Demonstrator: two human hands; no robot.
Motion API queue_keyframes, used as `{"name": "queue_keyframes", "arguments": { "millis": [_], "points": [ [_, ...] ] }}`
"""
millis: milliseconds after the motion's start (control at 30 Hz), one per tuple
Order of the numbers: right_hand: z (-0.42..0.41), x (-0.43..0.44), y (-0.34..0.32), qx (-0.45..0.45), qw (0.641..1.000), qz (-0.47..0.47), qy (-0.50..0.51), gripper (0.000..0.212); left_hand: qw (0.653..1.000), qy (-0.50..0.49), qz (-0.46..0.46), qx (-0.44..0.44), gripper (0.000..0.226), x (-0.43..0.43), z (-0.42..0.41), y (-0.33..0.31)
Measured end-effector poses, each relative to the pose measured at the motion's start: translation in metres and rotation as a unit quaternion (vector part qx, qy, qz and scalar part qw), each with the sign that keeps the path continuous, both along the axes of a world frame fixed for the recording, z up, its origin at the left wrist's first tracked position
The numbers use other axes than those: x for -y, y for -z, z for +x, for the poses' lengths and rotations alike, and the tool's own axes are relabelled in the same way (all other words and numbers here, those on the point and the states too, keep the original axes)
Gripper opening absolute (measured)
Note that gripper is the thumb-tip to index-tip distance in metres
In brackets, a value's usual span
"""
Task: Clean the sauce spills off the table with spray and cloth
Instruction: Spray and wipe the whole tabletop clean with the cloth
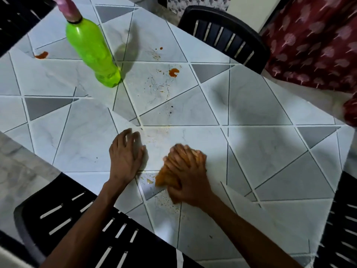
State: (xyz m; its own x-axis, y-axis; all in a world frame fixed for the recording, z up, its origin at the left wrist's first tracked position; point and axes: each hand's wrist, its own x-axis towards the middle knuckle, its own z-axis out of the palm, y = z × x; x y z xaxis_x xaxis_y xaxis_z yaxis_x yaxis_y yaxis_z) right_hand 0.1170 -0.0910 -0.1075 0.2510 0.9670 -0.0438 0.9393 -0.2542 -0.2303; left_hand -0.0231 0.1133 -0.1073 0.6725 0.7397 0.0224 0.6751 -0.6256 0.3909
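Down at the lower centre of the frame, the right hand point(188, 175) has its grip on a bunched orange cloth point(164, 176), fingers bent over it and pressing it to the table point(270, 151). The hand is blurred, so how tightly it holds cannot be judged. The left hand point(125, 155) lies just left of the cloth. It is apart from the cloth, its fingers spread on the tabletop, and it holds nothing.

What matters for the next move is where the uncleaned sauce lies from the cloth. A faint wet smear point(149, 180) touches the cloth's left edge, and fine speckles point(166, 202) sit just below it. The larger red blot point(173, 72) is well apart, almost straight up the frame from the grip, with thin streaks trailing between. A second blot point(41, 55) sits at the far upper left, beyond the green spray bottle point(90, 53), which stands on the table in the upper left.

The right hand would probably carry the cloth up the frame to the central blot. The free left hand is nearer the bottle and the upper-left blot.
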Motion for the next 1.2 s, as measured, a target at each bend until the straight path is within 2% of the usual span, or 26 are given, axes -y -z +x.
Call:
{"name": "queue_keyframes", "arguments": {
  "millis": [67, 100, 167, 233, 300, 333, 367, 433, 500, 567, 633, 667, 700, 767, 833, 900, 1000, 1100, 1200],
  "points": [
    [0.026, 0.036, -0.001, 0.003, 0.998, 0.005, -0.057, 0.087, 1.000, -0.010, -0.008, 0.003, 0.050, 0.000, 0.002, 0.002],
    [0.044, 0.044, 0.001, 0.010, 0.999, 0.003, -0.039, 0.089, 1.000, -0.015, -0.010, 0.003, 0.050, 0.001, 0.002, 0.003],
    [0.082, 0.034, 0.004, 0.044, 0.996, -0.022, 0.071, 0.086, 1.000, -0.026, -0.014, 0.002, 0.052, 0.003, 0.003, 0.003],
    [0.111, -0.015, 0.008, 0.064, 0.973, -0.043, 0.219, 0.079, 0.999, -0.031, -0.020, 0.001, 0.053, 0.004, 0.003, 0.004],
    [0.122, -0.085, 0.009, 0.034, 0.947, -0.037, 0.316, 0.079, 0.999, -0.029, -0.023, 0.000, 0.052, 0.001, 0.002, 0.006],
    [0.119, -0.116, 0.008, 0.021, 0.943, -0.035, 0.331, 0.080, 0.999, -0.027, -0.027, 0.003, 0.051, -0.003, 0.001, 0.006],
    [0.111, -0.138, 0.009, 0.019, 0.948, -0.031, 0.318, 0.080, 0.999, -0.025, -0.032, 0.008, 0.049, -0.006, 0.000, 0.005],
    [0.080, -0.151, 0.011, 0.046, 0.973, -0.022, 0.223, 0.078, 0.998, -0.024, -0.044, 0.027, 0.044, -0.012, -0.003, 0.004],
    [0.045, -0.123, 0.006, 0.061, 0.995, -0.025, 0.075, 0.079, 0.997, -0.027, -0.054, 0.053, 0.042, -0.015, -0.007, 0.002],
    [0.034, -0.077, 0.000, 0.052, 0.998, -0.022, -0.034, 0.082, 0.996, -0.023, -0.056, 0.064, 0.043, -0.015, -0.009, 0.000],
    [0.055, -0.038, 0.000, 0.048, 0.995, -0.023, -0.090, 0.085, 0.996, -0.022, -0.056, 0.064, 0.046, -0.016, -0.009, -0.001],
    [0.070, -0.027, 0.001, 0.050, 0.995, -0.023, -0.082, 0.086, 0.996, -0.024, -0.062, 0.061, 0.048, -0.016, -0.009, 0.000],
    [0.087, -0.023, 0.003, 0.060, 0.997, -0.026, -0.044, 0.085, 0.996, -0.026, -0.068, 0.059, 0.049, -0.016, -0.009, 0.000],
    [0.113, -0.047, 0.008, 0.078, 0.991, -0.047, 0.102, 0.084, 0.995, -0.033, -0.073, 0.063, 0.047, -0.014, -0.008, -0.001],
    [0.118, -0.103, 0.011, 0.053, 0.963, -0.054, 0.257, 0.084, 0.994, -0.033, -0.081, 0.070, 0.042, -0.014, -0.008, -0.002],
    [0.102, -0.157, 0.009, 0.011, 0.949, -0.046, 0.312, 0.084, 0.992, -0.018, -0.094, 0.076, 0.044, -0.018, -0.010, -0.004],
    [0.054, -0.172, 0.012, 0.040, 0.980, -0.028, 0.191, 0.080, 0.987, -0.012, -0.123, 0.106, 0.050, -0.025, -0.018, -0.009],
    [0.009, -0.110, 0.003, 0.048, 0.998, -0.025, 0.011, 0.080, 0.988, -0.028, -0.115, 0.094, 0.052, -0.029, -0.028, -0.013],
    [0.023, -0.036, -0.001, 0.038, 0.994, -0.019, -0.104, 0.085, 0.994, -0.034, -0.086, 0.051, 0.050, -0.031, -0.042, -0.011]
  ]
}}
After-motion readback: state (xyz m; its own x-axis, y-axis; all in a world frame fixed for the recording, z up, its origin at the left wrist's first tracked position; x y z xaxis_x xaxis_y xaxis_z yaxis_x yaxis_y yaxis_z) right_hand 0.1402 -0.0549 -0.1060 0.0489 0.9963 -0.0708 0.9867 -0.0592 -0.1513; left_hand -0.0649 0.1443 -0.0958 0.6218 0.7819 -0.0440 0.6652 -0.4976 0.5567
